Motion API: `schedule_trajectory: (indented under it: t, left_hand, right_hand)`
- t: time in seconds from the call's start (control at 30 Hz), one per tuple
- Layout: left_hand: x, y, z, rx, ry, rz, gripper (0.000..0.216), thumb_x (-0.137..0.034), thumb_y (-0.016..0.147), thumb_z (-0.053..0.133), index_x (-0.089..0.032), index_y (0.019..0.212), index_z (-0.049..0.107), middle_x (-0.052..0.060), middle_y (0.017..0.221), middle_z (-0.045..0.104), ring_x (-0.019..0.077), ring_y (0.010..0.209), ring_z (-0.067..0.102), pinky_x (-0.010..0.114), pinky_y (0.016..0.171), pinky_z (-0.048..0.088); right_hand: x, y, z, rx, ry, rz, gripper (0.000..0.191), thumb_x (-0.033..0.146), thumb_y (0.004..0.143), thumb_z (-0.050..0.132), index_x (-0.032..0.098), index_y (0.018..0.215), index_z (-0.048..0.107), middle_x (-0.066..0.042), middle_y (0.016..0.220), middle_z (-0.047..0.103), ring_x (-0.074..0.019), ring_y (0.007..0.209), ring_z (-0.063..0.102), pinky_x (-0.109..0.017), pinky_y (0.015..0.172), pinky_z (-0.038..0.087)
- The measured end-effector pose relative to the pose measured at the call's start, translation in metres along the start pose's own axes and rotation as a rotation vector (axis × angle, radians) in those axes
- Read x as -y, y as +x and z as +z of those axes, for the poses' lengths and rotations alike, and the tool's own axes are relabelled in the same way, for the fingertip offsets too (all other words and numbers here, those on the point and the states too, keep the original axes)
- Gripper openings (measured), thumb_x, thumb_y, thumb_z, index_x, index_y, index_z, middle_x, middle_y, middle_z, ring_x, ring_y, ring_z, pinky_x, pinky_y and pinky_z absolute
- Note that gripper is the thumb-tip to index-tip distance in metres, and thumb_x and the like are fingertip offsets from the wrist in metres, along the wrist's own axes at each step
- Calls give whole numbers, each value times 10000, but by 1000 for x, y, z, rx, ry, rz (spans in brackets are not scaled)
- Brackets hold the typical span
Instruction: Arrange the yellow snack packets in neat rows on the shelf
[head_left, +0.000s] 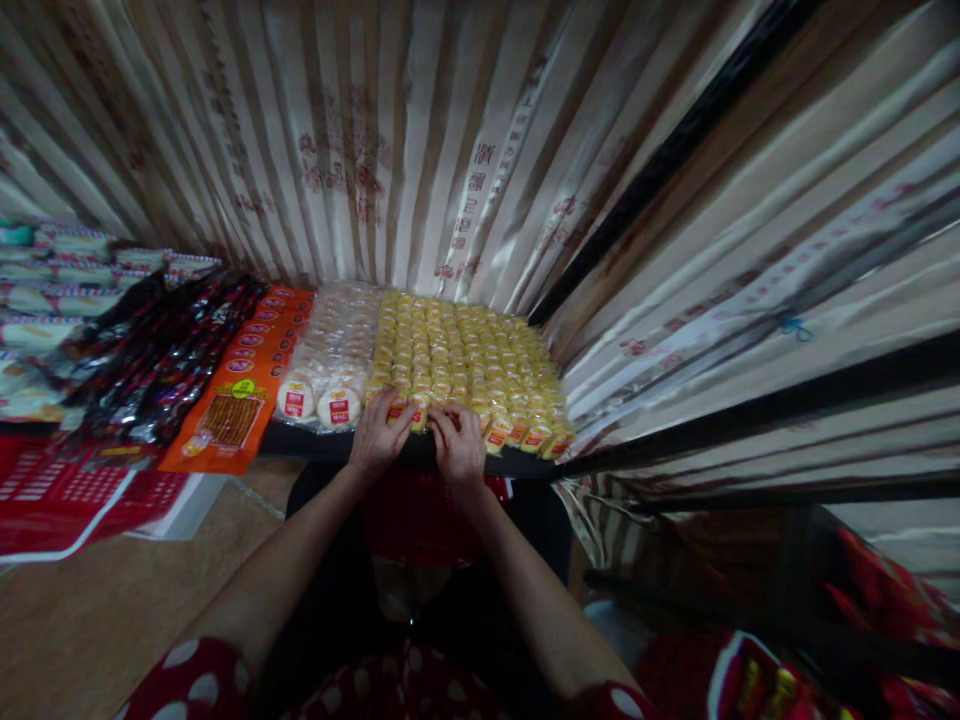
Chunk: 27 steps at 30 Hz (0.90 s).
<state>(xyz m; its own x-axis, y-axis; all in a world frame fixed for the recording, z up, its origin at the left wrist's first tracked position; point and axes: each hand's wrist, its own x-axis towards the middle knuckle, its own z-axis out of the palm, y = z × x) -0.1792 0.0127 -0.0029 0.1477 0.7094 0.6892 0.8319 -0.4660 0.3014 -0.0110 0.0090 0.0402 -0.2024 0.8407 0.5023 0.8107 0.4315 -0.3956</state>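
Several tight rows of small yellow wrapped snack packets [465,360] stand on a dark shelf [517,463], some front ones with red and white labels. At the front edge of these rows, my left hand [379,437] has its thumb and fingers closed around a yellow packet. Close beside it, my right hand [460,447] bends its fingers and thumb together on the front of the same rows. Its fingertips partly hide what they grip. Left of the yellow rows lie clear-wrapped round white snacks [330,345], touching or nearly touching my left hand's side.
Further left lie an orange snack bag [240,390], dark shiny packets [172,350] and white packets [75,275]. A red printed bag [67,495] hangs below the shelf. Behind is a striped curtain [420,150]; black frame bars [645,190] cross at right. Red packages [757,680] sit lower right.
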Motion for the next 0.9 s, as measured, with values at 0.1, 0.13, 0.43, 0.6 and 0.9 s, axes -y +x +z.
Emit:
schedule_trajectory:
  t: [0.1,0.13,0.43,0.6,0.9]
  left_hand:
    - [-2,0,-2,48,17,106,366,-241,839,565,-279,1204,568,122,1263,485,297,1248,422,477,976,434]
    - [-3,0,-3,65,27,138,365,-244,842,563,-277,1205,566,123,1258,491,295,1244,427,471,967,444]
    - [-14,4,3,82,45,93,357,-191,855,520,-215,1210,538,148,1256,500,293,1249,428,483,974,441]
    - [-17,4,4,68,60,88,413,-188,857,505,-160,1266,457,166,1251,504,289,1245,433,476,988,436]
    - [-17,4,2,65,93,123,384,-172,847,515,-128,1223,451,171,1257,498,296,1255,413,472,995,437]
  right_hand:
    - [-8,-5,-5,0,-36,-25,349,215,904,436,309,1207,582,-54,1234,543,-231,1067,468,-397,927,416]
    - [-10,-5,-6,12,-42,-42,367,205,902,435,311,1228,565,-42,1276,530,-236,1078,459,-403,937,409]
    - [-20,8,-12,71,-62,-88,299,237,908,460,275,1171,596,-22,1262,576,-262,1152,403,-450,959,359]
    - [-21,10,-18,66,-77,-93,258,302,897,501,247,1121,616,-41,1206,607,-273,1170,393,-438,959,327]
    - [-25,19,-6,56,-120,-135,312,164,893,482,247,1178,577,-30,1183,617,-244,1155,394,-385,939,310]
